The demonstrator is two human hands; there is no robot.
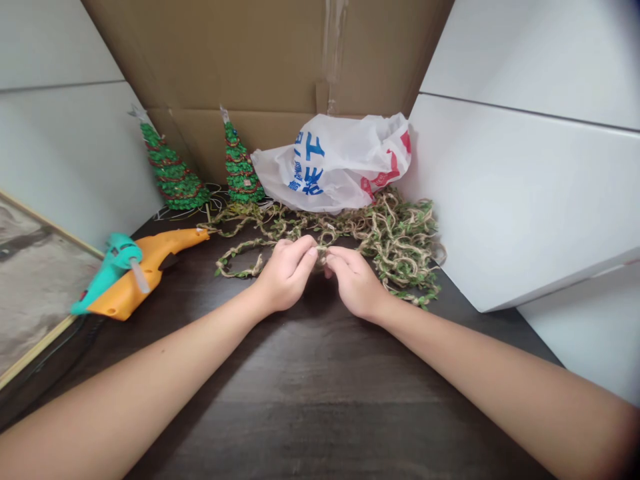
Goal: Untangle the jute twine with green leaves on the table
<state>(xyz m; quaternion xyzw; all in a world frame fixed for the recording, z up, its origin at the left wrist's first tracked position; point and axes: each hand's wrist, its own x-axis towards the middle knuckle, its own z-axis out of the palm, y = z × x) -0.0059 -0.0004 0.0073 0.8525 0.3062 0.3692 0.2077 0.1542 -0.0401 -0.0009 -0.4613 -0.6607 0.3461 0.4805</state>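
A leafy twine garland [406,250], tan cord with small green leaves, lies in a tangled heap behind and to the right of my hands. My left hand [286,272] pinches a stretch of it between thumb and fingers. Close beside it, my right hand [356,280] is closed on the same garland, fingertips almost meeting the left ones. One loop of twine stands up just behind the fingertips. To the left, a strand of the garland curves over the tabletop. My fingers cover the bit of cord between them.
An orange and teal glue gun [145,267] lies at left. Two small green Christmas trees [177,175] with red garlands stand at the back, near a white plastic bag [335,160]. Cardboard [240,53] closes off the back; a white box [540,200] stands right. The table [320,400] is dark wood.
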